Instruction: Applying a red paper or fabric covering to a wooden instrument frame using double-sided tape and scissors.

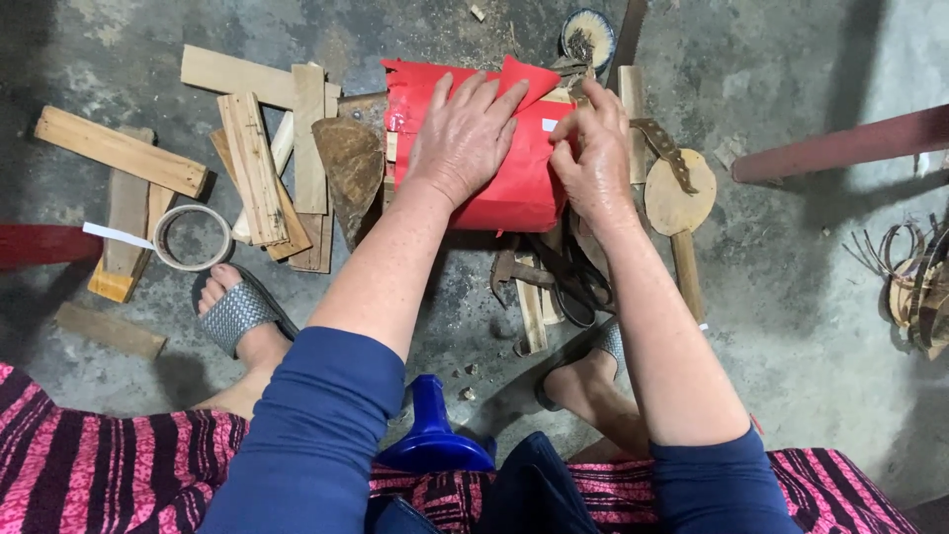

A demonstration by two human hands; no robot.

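Nearest of all, a pink and black striped cloth (109,465) lay across the person's lap, with dark blue sleeves (316,435) running forward from it and a blue plastic piece (433,435) standing on the concrete floor (791,297) between the knees. A little farther out, two feet in grey woven sandals (235,314) rested on the floor, the left one close to a roll of tape (193,237) that lay on the near left beside a scatter of wooden offcuts (257,168). Between the feet and the work lay dark curved strips (563,282) and short wood pieces. Beyond them sat the red wrapped bundle (514,188), roughly in the middle of the scene. The left hand (465,133) lay flat and open on top of it, fingers spread and pressing the red sheet down. The right hand (593,153) was at the bundle's right edge, its fingers curled and pinching the red sheet there near a small white patch (550,125). Just right of that hand lay a round wooden paddle (677,198) with a studded strap (660,143) across it. Farther back, past the bundle's torn top edge, a round brush-like object (589,38) rested on the floor. Far right, a red bar (840,148) slanted across, and near it a heap of bent hoops (914,282) sat at the frame's edge.
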